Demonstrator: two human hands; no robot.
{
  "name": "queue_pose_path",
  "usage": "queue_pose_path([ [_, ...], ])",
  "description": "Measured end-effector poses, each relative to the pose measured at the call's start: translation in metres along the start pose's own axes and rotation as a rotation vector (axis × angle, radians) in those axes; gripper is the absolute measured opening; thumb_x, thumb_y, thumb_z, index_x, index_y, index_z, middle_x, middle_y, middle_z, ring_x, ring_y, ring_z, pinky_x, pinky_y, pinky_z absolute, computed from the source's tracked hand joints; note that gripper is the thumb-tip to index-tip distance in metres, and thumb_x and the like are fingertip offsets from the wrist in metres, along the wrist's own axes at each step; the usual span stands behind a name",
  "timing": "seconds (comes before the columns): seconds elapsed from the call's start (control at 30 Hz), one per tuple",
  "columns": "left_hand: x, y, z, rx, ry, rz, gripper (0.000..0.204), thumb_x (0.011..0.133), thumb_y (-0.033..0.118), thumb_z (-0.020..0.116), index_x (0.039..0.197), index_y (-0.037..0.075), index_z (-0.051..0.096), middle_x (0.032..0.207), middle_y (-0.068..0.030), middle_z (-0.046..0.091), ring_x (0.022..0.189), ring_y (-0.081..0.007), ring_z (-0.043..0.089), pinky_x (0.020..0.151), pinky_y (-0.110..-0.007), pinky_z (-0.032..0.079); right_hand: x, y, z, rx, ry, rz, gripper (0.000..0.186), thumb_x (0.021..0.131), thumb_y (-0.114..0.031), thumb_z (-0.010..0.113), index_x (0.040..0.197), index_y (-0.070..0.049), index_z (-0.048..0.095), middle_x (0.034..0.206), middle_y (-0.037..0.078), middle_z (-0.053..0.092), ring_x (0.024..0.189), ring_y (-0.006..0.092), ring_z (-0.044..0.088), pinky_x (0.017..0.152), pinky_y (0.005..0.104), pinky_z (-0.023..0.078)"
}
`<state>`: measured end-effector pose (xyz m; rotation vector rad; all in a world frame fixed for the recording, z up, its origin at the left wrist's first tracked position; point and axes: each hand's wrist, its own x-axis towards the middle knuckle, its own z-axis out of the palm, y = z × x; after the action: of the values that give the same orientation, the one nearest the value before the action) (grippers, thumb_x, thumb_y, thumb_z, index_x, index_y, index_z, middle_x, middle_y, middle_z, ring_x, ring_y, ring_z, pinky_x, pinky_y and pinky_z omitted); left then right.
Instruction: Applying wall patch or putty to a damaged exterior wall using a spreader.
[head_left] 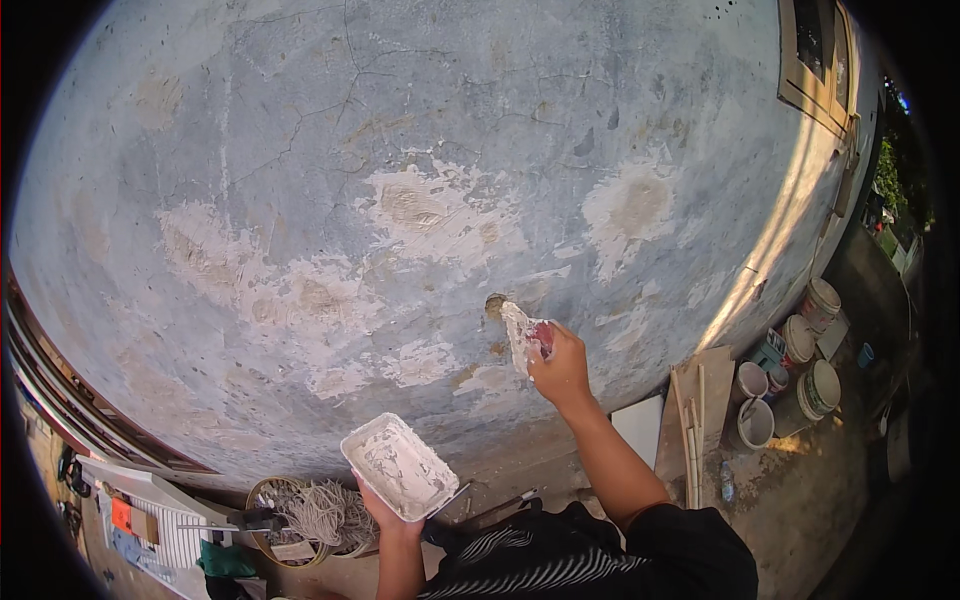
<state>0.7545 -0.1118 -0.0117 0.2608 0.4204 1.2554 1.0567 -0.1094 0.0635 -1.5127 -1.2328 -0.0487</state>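
Observation:
My right hand (558, 368) grips a red-handled putty knife (518, 335) caked with white compound, its upper end at a small rough hole (494, 305) in the grey-blue wall (420, 100); whether the blade touches the wall I cannot tell. Around the hole are several uneven white filler patches (430, 210) and fine cracks. Lower down, my left hand (385, 505) holds a white rectangular tray (398, 465) smeared with white compound, out from the wall's base.
Several buckets (752, 425), wooden strips (692, 450) and boards (635, 445) stand at the lower right. A basin of tangled rope (315, 515) and a panel with small items (170, 550) lie lower left. A wooden-framed window (815, 60) is at the upper right.

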Motion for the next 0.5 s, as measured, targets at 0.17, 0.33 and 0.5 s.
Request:
queue_pose_path([
  [0.17, 0.005, -0.001, -0.003, -0.006, -0.002, 0.024, 0.060, 0.101, 0.055, 0.037, 0.141, 0.012, 0.048, 0.131, -0.0107, 0.061, 0.113, -0.0343, 0.063, 0.094, -0.054, 0.053, -0.002, -0.015, -0.008, 0.030, -0.032, -0.017, 0.017, 0.076, -0.006, 0.064, 0.091, 0.002, 0.061, 0.087, 0.020, 0.061, 0.081, 0.0427, 0.061, 0.070, 0.0451, 0.050],
  [0.33, 0.008, -0.004, -0.002, -0.028, -0.041, -0.031, 0.060, 0.101, 0.055, 0.038, 0.142, 0.012, 0.048, 0.132, -0.0110, 0.061, 0.114, -0.0343, 0.063, 0.095, -0.053, 0.053, 0.016, -0.009, -0.005, -0.036, 0.002, -0.071, 0.015, 0.076, -0.006, 0.062, 0.090, 0.002, 0.063, 0.083, 0.020, 0.062, 0.079, 0.0412, 0.062, 0.069, 0.0430, 0.050],
  [0.5, 0.008, -0.004, -0.004, -0.033, 0.025, -0.009, 0.061, 0.100, 0.056, 0.038, 0.143, 0.013, 0.047, 0.133, -0.0110, 0.060, 0.114, -0.0351, 0.062, 0.096, -0.055, 0.052, 0.021, -0.016, -0.013, -0.097, -0.091, -0.109, 0.019, 0.079, -0.010, 0.064, 0.095, 0.001, 0.063, 0.088, 0.020, 0.061, 0.083, 0.0433, 0.061, 0.072, 0.0461, 0.051],
])
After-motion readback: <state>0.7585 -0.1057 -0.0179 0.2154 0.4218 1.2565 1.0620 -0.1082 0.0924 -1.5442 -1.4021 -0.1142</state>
